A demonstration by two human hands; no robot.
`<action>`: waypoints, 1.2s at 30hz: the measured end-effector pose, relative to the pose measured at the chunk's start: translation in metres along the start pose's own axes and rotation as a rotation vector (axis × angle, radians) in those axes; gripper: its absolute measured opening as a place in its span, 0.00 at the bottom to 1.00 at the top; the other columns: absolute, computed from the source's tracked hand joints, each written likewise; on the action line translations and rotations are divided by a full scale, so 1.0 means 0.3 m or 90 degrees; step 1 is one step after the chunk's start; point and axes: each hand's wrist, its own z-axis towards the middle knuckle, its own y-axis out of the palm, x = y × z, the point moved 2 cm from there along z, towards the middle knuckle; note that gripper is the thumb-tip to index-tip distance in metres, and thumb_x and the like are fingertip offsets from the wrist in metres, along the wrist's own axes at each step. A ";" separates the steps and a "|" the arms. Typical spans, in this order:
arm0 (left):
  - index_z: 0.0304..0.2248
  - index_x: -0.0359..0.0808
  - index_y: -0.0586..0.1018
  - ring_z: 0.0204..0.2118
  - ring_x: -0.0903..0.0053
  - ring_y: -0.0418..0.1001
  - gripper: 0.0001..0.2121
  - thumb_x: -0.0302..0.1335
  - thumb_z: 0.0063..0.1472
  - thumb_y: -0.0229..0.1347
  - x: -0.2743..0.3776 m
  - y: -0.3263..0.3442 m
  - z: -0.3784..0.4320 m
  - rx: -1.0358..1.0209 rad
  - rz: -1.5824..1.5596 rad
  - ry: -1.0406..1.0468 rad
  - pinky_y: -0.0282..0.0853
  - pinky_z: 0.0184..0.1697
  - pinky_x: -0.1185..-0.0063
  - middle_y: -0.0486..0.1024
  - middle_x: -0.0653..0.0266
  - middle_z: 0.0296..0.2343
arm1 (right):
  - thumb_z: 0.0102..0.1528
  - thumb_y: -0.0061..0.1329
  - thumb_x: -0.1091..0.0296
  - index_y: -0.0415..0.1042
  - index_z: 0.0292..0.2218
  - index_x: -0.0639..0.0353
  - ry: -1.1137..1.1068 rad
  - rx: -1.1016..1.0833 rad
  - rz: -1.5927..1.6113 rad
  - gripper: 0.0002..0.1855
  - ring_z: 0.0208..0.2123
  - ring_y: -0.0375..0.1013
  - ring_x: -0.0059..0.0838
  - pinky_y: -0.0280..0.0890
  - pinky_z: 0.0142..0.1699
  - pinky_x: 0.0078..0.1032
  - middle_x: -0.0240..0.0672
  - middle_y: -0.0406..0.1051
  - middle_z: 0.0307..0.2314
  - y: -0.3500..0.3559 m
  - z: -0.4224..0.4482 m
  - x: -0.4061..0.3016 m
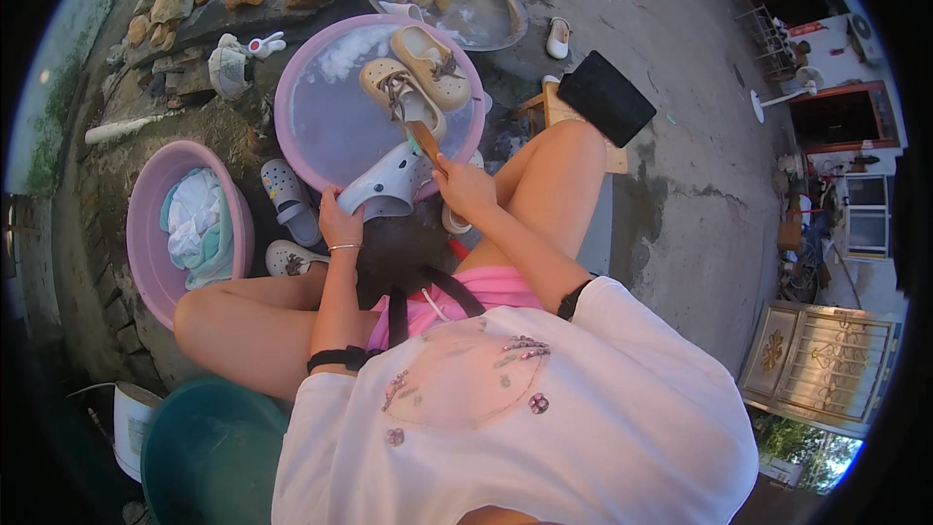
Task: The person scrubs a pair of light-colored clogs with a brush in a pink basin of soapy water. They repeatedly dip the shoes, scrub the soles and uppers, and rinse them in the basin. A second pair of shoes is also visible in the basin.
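A white clog [390, 182] is tilted over the near rim of a pink basin [283, 133] of cloudy, sudsy water. My left hand [340, 220] grips one end of the clog. In my right hand [466, 188] is a wooden-handled brush [425, 144], its green bristles against the clog's other end. Two beige clogs with brown laces, one [431, 67] behind the other [402, 96], rest at the far side of the basin. On the ground left of the basin lie a grey strapped clog [290, 200] and a light clog with a lace [290, 258].
A pink tub [157, 233] with white and teal cloth stands at left, a green tub [211, 445] below it. Beyond the basin is a metal basin [514, 0] with stones in water. A wooden stool [557, 111] with a black object [609, 98] and a small white shoe [558, 39] are at right.
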 end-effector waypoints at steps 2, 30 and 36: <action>0.39 0.35 0.72 0.39 0.54 0.72 0.22 0.26 0.42 0.66 -0.004 0.001 -0.001 0.004 0.008 -0.008 0.67 0.41 0.67 0.74 0.53 0.34 | 0.57 0.44 0.51 0.66 0.53 0.44 -0.063 -0.030 0.018 0.23 0.25 0.74 0.47 0.68 0.30 0.43 0.46 0.73 0.21 0.029 -0.048 -0.054; 0.41 0.34 0.73 0.47 0.65 0.68 0.16 0.22 0.50 0.55 -0.121 0.026 0.068 -0.368 -0.200 -0.220 0.61 0.52 0.74 0.72 0.57 0.42 | 0.59 0.39 0.55 0.63 0.55 0.51 -0.018 -0.124 0.144 0.24 0.30 0.75 0.50 0.68 0.34 0.46 0.46 0.75 0.26 0.144 -0.029 -0.110; 0.53 0.29 0.66 0.53 0.66 0.66 0.24 0.32 0.59 0.50 -0.178 0.179 0.079 -0.374 -0.742 -0.385 0.58 0.58 0.73 0.70 0.55 0.48 | 0.61 0.36 0.57 0.46 0.62 0.63 -0.043 -0.227 0.139 0.32 0.29 0.75 0.51 0.68 0.36 0.46 0.51 0.74 0.26 0.145 -0.175 -0.156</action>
